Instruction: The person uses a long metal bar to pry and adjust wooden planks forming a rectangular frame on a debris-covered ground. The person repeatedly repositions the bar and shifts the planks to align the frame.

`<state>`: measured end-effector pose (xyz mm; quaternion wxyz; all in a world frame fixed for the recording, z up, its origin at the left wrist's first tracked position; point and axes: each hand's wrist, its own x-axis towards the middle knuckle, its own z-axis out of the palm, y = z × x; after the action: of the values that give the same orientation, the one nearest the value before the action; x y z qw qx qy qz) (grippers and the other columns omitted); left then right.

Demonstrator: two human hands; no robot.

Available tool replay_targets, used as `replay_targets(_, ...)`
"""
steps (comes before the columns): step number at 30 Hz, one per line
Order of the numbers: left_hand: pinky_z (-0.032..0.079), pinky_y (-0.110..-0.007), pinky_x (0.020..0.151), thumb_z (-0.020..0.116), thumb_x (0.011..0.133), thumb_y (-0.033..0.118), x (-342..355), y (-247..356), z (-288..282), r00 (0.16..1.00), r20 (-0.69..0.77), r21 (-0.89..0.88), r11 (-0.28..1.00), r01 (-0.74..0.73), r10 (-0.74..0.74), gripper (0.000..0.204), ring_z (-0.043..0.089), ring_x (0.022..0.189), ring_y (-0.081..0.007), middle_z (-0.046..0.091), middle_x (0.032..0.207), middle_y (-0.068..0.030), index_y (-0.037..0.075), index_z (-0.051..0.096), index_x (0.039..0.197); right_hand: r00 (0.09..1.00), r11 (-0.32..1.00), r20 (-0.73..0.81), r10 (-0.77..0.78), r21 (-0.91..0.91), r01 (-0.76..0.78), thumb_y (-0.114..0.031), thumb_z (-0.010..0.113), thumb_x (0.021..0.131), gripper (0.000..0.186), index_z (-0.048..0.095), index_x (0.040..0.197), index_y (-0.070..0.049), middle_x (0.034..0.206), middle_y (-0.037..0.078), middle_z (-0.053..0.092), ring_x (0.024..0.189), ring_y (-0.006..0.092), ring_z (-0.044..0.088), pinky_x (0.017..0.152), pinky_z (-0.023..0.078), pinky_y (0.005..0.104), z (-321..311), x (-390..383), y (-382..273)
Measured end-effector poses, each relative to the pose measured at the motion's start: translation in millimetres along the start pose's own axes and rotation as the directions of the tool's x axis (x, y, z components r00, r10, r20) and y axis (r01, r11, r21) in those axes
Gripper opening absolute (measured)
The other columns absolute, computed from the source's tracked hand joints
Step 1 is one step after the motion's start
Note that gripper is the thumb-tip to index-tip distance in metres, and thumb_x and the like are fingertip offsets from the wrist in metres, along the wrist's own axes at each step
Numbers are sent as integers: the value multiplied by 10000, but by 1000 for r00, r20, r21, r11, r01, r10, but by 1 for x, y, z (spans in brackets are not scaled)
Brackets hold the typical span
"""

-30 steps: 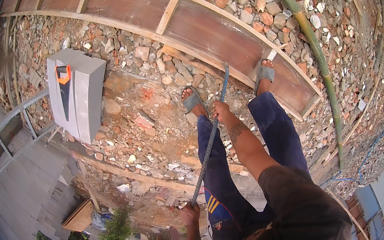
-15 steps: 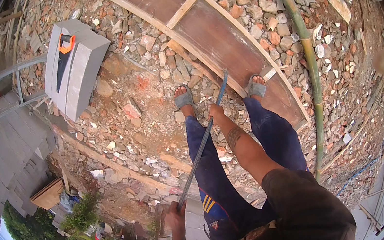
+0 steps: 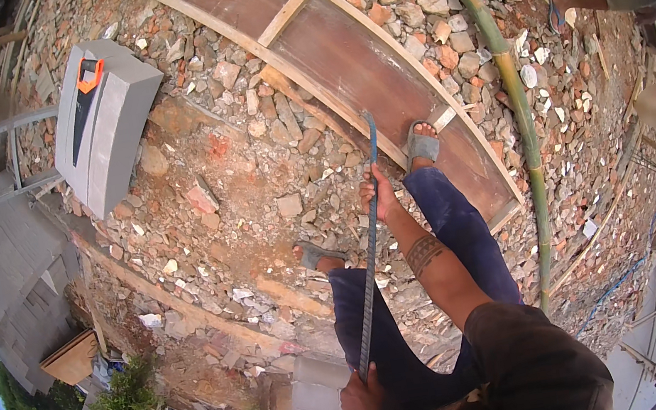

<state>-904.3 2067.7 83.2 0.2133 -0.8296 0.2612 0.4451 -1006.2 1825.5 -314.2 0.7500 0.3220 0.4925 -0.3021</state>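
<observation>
I hold a long ribbed steel pry bar (image 3: 370,283) with a bent blue tip. My right hand (image 3: 377,192) is closed round its upper part, just below the blue end. Lower down, my left hand (image 3: 361,401) grips the other end near my lap. The blue tip reaches over the near edge of a long wooden panel (image 3: 358,58), brown-faced with pale timber battens; whether it touches cannot be made out. My right sandalled foot stands at the panel's near edge, and my left foot is on the rubble.
Grey blocks (image 3: 129,90) carry a handsaw (image 3: 83,109) with an orange handle at the left. Broken bricks and stones (image 3: 248,115) cover the ground. A bamboo pole (image 3: 518,111) lies along the panel's right side. Another person's sandalled feet (image 3: 556,11) show at the upper right.
My left foot has stepped back from the panel. The bar now points more straight ahead, its lower end swung right with my left hand. Another person's feet have come into view.
</observation>
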Motion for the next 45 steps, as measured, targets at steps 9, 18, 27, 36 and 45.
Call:
replay_targets(9, 455, -491, 555, 640, 910, 438, 38, -49, 99, 960, 271, -500, 862, 81, 67, 547, 627, 554, -397, 575, 559, -227, -39, 613, 644, 937, 845, -302, -173, -535, -16, -767, 371, 906, 639, 379, 726, -153, 531, -69, 250, 387, 63, 225, 332, 189, 233, -42, 24, -10)
replay_targets(18, 426, -430, 512, 673, 901, 331, 36, -53, 143, 937, 317, -668, 736, 109, 149, 439, 543, 454, -227, 500, 505, -142, -26, 578, 664, 946, 806, -294, -137, -588, -65, -727, 328, 944, 615, 343, 726, -153, 538, -62, 259, 390, 70, 220, 321, 193, 233, -45, 18, -16)
replay_targets(27, 316, -249, 485, 610, 987, 350, 121, -133, -57, 849, 520, -628, 714, 309, 90, 383, 378, 536, -45, 453, 578, 41, 22, 562, 795, 814, 596, -343, -470, -803, 6, -568, 393, 999, 668, 564, 1234, 33, 1013, 245, 681, 853, 387, 689, 784, 554, 477, -78, 96, 21)
replay_targets(36, 436, -390, 546, 626, 939, 311, 132, -134, -98, 948, 309, -191, 972, 137, -73, 324, 565, 574, -256, 603, 654, -114, -7, 568, 963, 539, -639, 452, -710, -736, -224, -255, 703, 825, 714, 338, 1371, 25, 1430, 237, 338, 1333, 395, 350, 1069, 346, 523, -109, 143, -16)
replay_targets(45, 365, -230, 525, 641, 964, 160, 74, -201, -84, 892, 440, -311, 914, 259, -103, 455, 450, 615, -66, 580, 804, -11, 21, 513, 1379, 370, -298, 126, -920, -839, -455, -375, 791, 764, 1096, 99, 1494, 60, 1405, 238, 265, 1307, 385, 275, 1000, 317, 511, -80, 175, -9)
